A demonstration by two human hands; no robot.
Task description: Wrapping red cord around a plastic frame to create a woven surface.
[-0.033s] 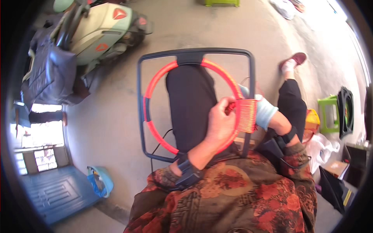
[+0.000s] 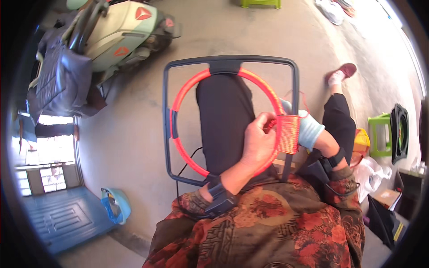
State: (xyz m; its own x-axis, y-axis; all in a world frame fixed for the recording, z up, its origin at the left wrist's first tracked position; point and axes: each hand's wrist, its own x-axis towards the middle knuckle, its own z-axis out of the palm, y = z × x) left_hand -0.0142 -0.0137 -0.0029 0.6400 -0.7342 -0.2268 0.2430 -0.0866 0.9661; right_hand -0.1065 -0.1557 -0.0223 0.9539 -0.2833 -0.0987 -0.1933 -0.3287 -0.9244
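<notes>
A black rectangular frame (image 2: 166,129) with a red-orange cord-wrapped ring (image 2: 182,93) inside it rests over my black-trousered leg. At the ring's right side, a band of orange-red cord winding (image 2: 289,134) spans from the ring to the frame's side bar. My bare left hand (image 2: 259,140) is closed at the winding's inner edge, pinching a small bunch of red cord (image 2: 271,124). My right hand (image 2: 309,130), in a light blue glove, is behind the winding and side bar, which hide most of its fingers. A thin red strand (image 2: 304,100) loops above the glove.
A pale green scooter (image 2: 120,35) stands at far left. Below it are a light blue bucket (image 2: 120,205) and a blue panel (image 2: 67,219). On the right are a green stool (image 2: 380,134), a black frame (image 2: 400,134), a white plastic bag (image 2: 374,174) and a yellow bag (image 2: 362,142).
The whole view has shifted slightly, so everything sits a little farther right. Both hands keep nearly the same places on the frame, and the thin strand now loops more visibly above the glove.
</notes>
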